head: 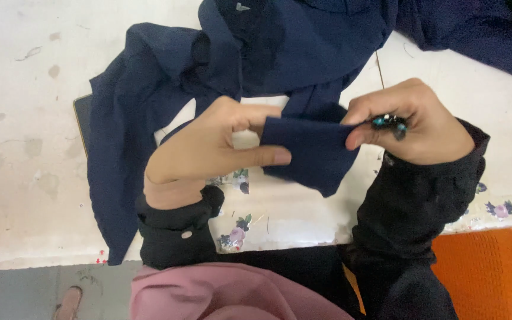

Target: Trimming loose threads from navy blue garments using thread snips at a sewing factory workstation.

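Two hands, left hand [208,145] pinching one navy cloth [312,151], right hand [413,121] gripping cloth edge and one beaded ornament [389,123], one orange chair [487,266]

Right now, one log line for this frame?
left hand: pinches navy fabric | right hand: pinches fabric plus small beaded piece | surface: white table

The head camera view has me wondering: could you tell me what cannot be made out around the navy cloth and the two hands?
- Small blue-beaded object in the right hand: mostly covered by fingers, too small to identify.
- Navy cloth: cut off by the top edge, so its full shape is unknown.
- Dark flat object on the white table: largely under the cloth.
- Left hand: its fingertips behind the cloth fold are hidden.
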